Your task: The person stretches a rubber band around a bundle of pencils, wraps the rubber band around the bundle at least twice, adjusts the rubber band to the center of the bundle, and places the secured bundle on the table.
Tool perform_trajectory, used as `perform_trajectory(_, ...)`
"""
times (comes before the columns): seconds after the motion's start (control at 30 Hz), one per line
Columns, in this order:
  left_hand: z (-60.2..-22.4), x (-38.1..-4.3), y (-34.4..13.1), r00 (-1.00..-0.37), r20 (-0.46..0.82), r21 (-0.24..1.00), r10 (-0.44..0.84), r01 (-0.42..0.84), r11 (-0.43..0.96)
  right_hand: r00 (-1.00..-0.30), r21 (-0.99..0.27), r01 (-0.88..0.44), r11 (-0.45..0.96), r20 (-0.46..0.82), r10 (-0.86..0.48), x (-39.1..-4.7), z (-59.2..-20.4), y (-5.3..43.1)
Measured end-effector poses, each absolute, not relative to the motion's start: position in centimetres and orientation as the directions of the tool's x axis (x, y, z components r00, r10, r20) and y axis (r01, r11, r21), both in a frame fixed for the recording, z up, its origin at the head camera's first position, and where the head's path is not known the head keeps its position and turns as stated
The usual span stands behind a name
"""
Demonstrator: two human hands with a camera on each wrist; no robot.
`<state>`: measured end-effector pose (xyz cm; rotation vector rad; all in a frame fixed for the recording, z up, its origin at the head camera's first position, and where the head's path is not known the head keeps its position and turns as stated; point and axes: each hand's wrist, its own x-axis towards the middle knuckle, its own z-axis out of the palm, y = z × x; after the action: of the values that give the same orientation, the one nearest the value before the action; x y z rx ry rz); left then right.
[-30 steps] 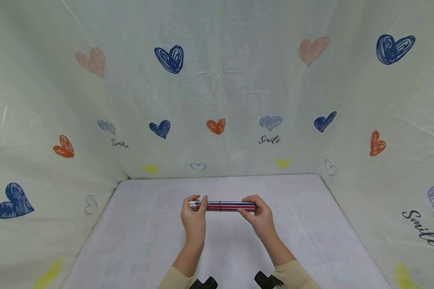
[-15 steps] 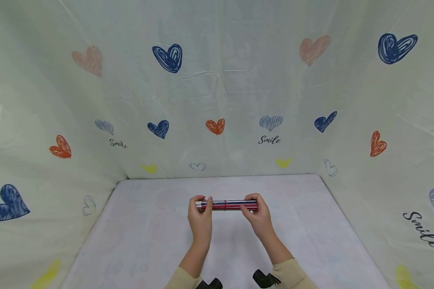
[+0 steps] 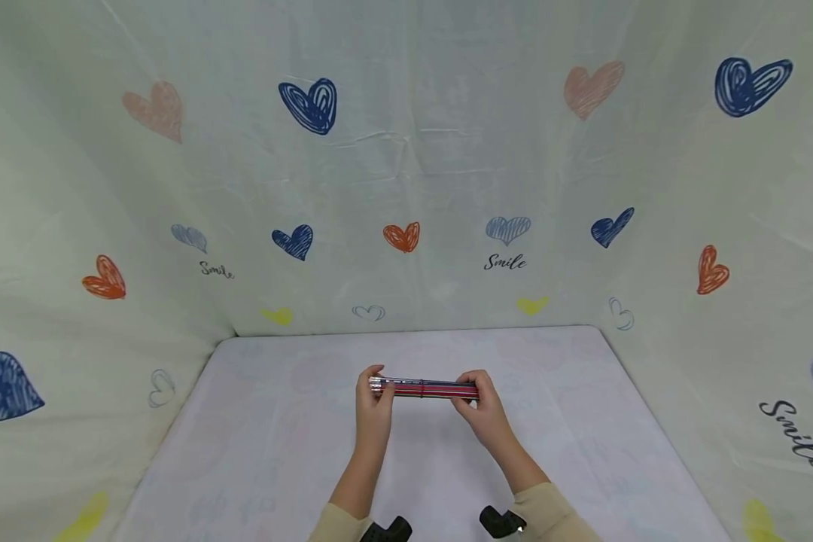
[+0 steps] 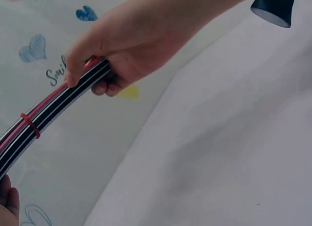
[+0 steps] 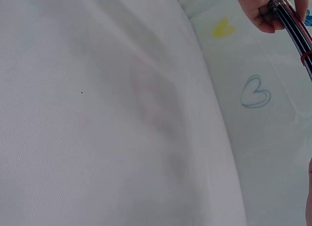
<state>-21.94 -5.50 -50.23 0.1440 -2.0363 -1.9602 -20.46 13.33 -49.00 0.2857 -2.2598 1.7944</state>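
A bundle of striped pencils (image 3: 436,388), red, dark and silver, is held level above the table. Around its middle runs a red band (image 4: 30,125). My left hand (image 3: 374,412) grips the silver-tipped left end, thumb on the near side and fingers behind. At the opposite end, my right hand (image 3: 484,410) pinches the dark tips between thumb and fingers. The left wrist view shows the right hand (image 4: 139,38) across from a sliver of the left hand (image 4: 9,206). In the right wrist view, the left hand (image 5: 261,9) holds the silver tips at the top right.
A white table (image 3: 278,452) lies under the hands. Pale cloth (image 3: 440,173) printed with hearts and "Smile" hangs behind it and at both sides. Black wrist devices (image 3: 388,529) show near the beige sleeves (image 3: 555,516).
The left hand has shifted right with its end of the bundle, then settled slightly. The right end has dipped a little. Both hands keep hold, and the head view has shifted slightly.
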Motion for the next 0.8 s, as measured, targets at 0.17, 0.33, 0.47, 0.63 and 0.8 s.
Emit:
perform_trajectory(0.17, -51.2, -22.5, -6.1, -0.943, 0.079, 0.994, -0.322, 0.098, -0.043, -0.970, -0.967, -0.216, 0.137, 0.228, 0.082, -21.6, -50.4, 13.3)
perform_trajectory(0.33, -53.8, -23.5, -6.8, -0.939, 0.034, 0.996, -0.342, 0.058, -0.060, -0.980, -0.993, -0.118, -0.017, 0.114, 0.164, -23.5, -54.4, 13.5)
perform_trajectory(0.47, -55.8, -23.9, -7.4, -0.949, 0.000, 1.000, -0.314, 0.002, -0.005, -0.972, -0.994, -0.114, -0.001, 0.111, 0.206, -24.3, -57.4, 13.6)
perform_trajectory(0.63, -58.4, -24.5, -8.1, -0.953, -0.048, 0.991, -0.300, -0.084, 0.107, -0.963, -0.991, -0.113, 0.073, 0.127, 0.238, -24.6, -59.2, 13.8)
perform_trajectory(0.8, -59.7, -25.0, -8.5, -0.943, -0.021, 0.979, -0.331, -0.086, 0.183, -0.949, -0.969, -0.102, 0.227, 0.163, 0.271, -24.9, -60.5, 13.9)
